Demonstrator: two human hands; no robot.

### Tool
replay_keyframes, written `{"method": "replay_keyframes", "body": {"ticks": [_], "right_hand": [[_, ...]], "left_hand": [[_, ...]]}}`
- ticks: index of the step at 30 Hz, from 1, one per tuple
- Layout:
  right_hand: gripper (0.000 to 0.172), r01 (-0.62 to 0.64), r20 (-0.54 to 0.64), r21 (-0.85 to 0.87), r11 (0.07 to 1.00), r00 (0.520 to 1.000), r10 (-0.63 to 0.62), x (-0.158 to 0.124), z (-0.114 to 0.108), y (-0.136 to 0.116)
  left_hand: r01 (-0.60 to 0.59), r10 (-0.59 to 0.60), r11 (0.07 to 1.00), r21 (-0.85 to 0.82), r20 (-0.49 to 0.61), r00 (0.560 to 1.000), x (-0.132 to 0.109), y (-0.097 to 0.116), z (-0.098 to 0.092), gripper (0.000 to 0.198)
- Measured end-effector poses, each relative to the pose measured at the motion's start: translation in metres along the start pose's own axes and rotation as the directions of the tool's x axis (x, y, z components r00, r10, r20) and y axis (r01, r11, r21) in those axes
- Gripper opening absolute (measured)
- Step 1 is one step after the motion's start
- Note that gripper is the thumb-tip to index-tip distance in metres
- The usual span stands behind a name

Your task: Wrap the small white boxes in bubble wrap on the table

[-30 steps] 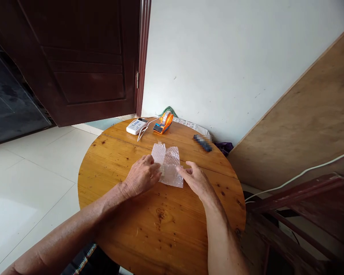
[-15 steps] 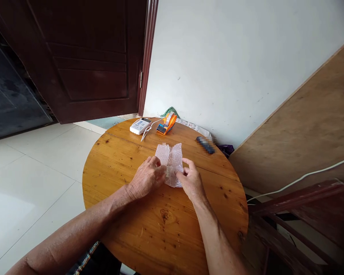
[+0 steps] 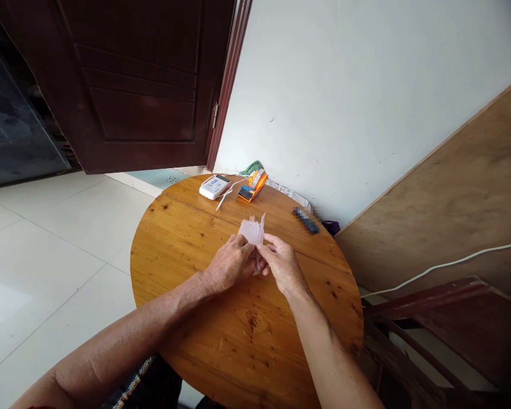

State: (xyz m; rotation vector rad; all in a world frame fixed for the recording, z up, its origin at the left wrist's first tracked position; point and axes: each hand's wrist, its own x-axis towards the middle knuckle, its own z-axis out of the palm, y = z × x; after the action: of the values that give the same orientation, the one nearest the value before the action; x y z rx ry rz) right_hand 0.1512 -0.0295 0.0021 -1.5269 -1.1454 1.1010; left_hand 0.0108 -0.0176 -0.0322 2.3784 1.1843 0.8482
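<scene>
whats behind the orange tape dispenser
Behind the tape dispenser, part of something green shows near the wall; the rest is covered, so I can't tell what it is.

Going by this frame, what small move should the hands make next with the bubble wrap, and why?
Probably fold the raised right flap leftward over the rest of the bubble wrap. The flap stands on edge rather than lying flat, the right hand appears to pinch it, and the left hand is at the near left part, where it might steady the piece.
</scene>
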Motion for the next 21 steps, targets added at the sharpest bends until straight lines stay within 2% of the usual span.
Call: {"method": "replay_keyframes", "body": {"ticks": [5, 8, 11, 15, 21], "right_hand": [[0.061, -0.015, 0.014, -0.061, 0.998, 1.0, 0.016, -0.007, 0.0, -0.006], [0.067, 0.012, 0.066, -0.08, 0.997, 0.998, -0.007, -0.013, -0.003, -0.007], [0.073, 0.049, 0.103, -0.081, 0.996, 0.994, -0.04, -0.018, -0.006, -0.005], [0.077, 0.056, 0.108, -0.103, 0.993, 0.993, -0.045, -0.018, -0.006, -0.004], [0.08, 0.032, 0.15, -0.144, 0.989, 0.989, -0.01, -0.016, -0.007, -0.004]], "left_hand": [[0.087, -0.104, 0.974, -0.207, -0.071, 0.992, 0.001, -0.003, 0.002, 0.058], [0.182, -0.2, 0.889, -0.42, 0.001, 0.98, 0.003, -0.006, -0.005, 0.065], [0.29, -0.29, 0.78, -0.554, 0.09, 0.953, 0.006, -0.008, -0.011, 0.057], [0.271, -0.281, 0.783, -0.559, 0.071, 0.957, 0.008, -0.008, -0.009, 0.039], [0.241, -0.271, 0.894, -0.379, -0.027, 0.962, 0.008, -0.007, 0.005, 0.038]]}}
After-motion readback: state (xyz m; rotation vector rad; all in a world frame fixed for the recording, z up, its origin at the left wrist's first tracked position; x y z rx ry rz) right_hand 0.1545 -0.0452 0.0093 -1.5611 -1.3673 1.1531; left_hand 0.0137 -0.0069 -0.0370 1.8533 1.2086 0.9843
